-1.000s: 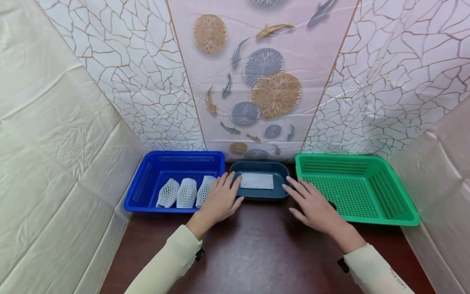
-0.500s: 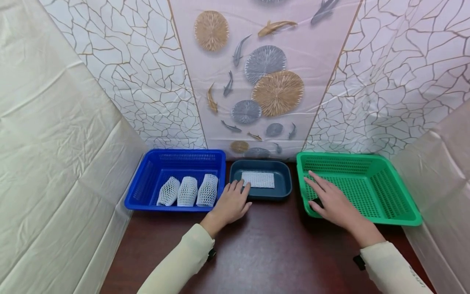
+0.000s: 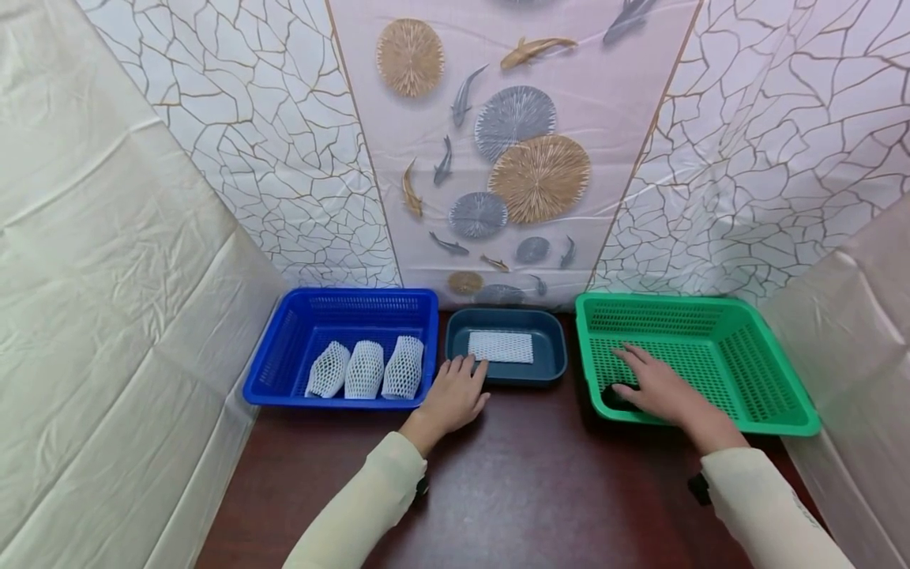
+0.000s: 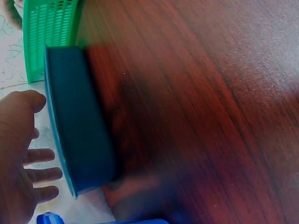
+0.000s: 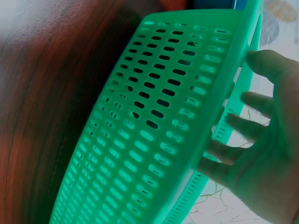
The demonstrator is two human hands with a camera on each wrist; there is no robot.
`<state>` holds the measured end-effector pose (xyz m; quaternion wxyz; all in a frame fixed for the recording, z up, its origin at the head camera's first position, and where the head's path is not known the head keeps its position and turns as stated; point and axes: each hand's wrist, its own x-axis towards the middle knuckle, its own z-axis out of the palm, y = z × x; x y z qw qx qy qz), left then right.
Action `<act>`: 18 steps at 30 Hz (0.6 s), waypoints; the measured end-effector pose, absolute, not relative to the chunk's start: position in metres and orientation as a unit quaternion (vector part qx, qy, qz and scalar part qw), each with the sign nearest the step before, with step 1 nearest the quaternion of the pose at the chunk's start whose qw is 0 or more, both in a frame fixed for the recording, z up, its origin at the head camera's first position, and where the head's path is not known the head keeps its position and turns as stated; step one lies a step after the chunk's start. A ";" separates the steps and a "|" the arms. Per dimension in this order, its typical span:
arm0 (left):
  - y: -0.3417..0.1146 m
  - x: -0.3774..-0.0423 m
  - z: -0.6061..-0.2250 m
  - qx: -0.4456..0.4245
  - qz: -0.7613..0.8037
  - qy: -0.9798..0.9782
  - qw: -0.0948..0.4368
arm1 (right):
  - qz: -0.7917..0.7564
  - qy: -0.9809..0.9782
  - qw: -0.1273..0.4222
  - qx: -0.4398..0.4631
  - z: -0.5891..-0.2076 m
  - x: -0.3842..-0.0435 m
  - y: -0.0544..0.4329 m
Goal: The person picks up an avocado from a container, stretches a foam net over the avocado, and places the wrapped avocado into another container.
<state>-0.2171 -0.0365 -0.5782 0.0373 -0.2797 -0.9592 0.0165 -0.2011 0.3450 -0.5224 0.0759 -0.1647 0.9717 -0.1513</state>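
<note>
My left hand (image 3: 453, 397) is over the front left edge of a dark blue-grey tray (image 3: 553, 348), its fingers loosely extended and holding nothing. A flat white foam net (image 3: 501, 346) lies in that tray. In the left wrist view the thumb and fingers stand apart beside the tray (image 4: 79, 121). Over the near left part of a green basket (image 3: 778, 371) hangs my right hand (image 3: 659, 389), fingers extended. A black object (image 3: 611, 397) sits below its thumb, partly hidden; its kind is unclear. The right wrist view has the spread fingers above the basket's rim (image 5: 219, 116).
A blue basket (image 3: 259, 395) on the left holds three white foam net sleeves (image 3: 365, 370) side by side. All the containers stand in a row on the dark red wooden table (image 3: 526, 482), against a patterned cloth backdrop (image 3: 469, 158). Pale cloth walls rise at both sides.
My right hand has moved right, from beside the tray to over the green basket, and lower toward the black object. The left hand has shifted slightly right and nearer, off the blue basket.
</note>
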 end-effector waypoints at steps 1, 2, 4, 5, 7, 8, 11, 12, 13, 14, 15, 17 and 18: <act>-0.036 -0.218 -0.580 -0.280 0.017 -0.959 0.038 | -0.154 0.972 0.093 -0.152 -0.523 -0.202 0.346; -0.036 -0.218 -0.582 -0.280 0.017 -0.959 0.040 | -0.158 0.971 0.110 -0.140 -0.524 -0.203 0.347; -0.036 -0.219 -0.585 -0.281 0.021 -0.958 0.046 | -0.159 0.969 0.145 -0.118 -0.525 -0.206 0.348; -0.035 -0.220 -0.586 -0.282 0.023 -0.958 0.050 | -0.157 0.968 0.161 -0.110 -0.525 -0.206 0.348; -0.034 -0.221 -0.589 -0.286 0.026 -0.956 0.060 | -0.152 0.965 0.189 -0.095 -0.525 -0.208 0.349; -0.034 -0.221 -0.589 -0.288 0.028 -0.955 0.064 | -0.151 0.964 0.200 -0.089 -0.524 -0.209 0.349; -0.032 -0.222 -0.591 -0.292 0.033 -0.953 0.072 | -0.147 0.960 0.228 -0.073 -0.523 -0.211 0.349; -0.031 -0.223 -0.591 -0.293 0.035 -0.953 0.074 | -0.145 0.958 0.236 -0.068 -0.523 -0.211 0.348; -0.031 -0.223 -0.591 -0.293 0.037 -0.952 0.076 | -0.143 0.957 0.246 -0.064 -0.523 -0.212 0.347; -0.031 -0.223 -0.591 -0.293 0.039 -0.952 0.077 | -0.141 0.955 0.254 -0.060 -0.523 -0.212 0.347; -0.031 -0.223 -0.591 -0.293 0.041 -0.952 0.078 | -0.138 0.953 0.263 -0.057 -0.523 -0.213 0.346; -0.030 -0.223 -0.592 -0.293 0.045 -0.952 0.081 | -0.135 0.950 0.276 -0.054 -0.524 -0.214 0.345; -0.029 -0.223 -0.593 -0.292 0.046 -0.952 0.084 | -0.133 0.949 0.280 -0.054 -0.525 -0.214 0.345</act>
